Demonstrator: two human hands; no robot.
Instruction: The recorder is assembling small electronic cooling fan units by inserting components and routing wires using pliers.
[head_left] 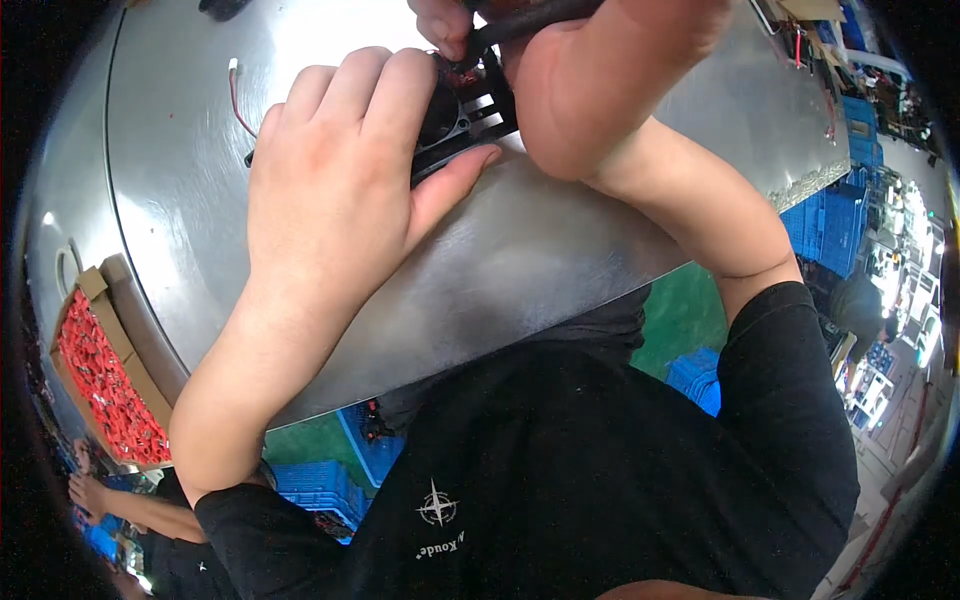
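A person works at a metal worktop [520, 270] with both hands on a black part [441, 125], which lies on the far half of the worktop, near its middle. The left hand [335, 145] is draped over the part, fingers bent across its top and thumb along its near edge. The right hand [600, 85] is curled around a black tool [535, 18] over the part; most of its grip is hidden, so how tightly it closes cannot be told. Left of the part, a thin wire [234, 95] with a white plug lies on the worktop.

At the worktop's left edge, a cardboard box [128, 350] is filled with small red pieces [100, 390]. Below the worktop's near edge, on the left, stand a blue crate [315, 478] and a blue tray [360, 450] holding dark items [373, 422]. More blue crates [835, 230] are stacked beyond its right edge; their contents cannot be made out.
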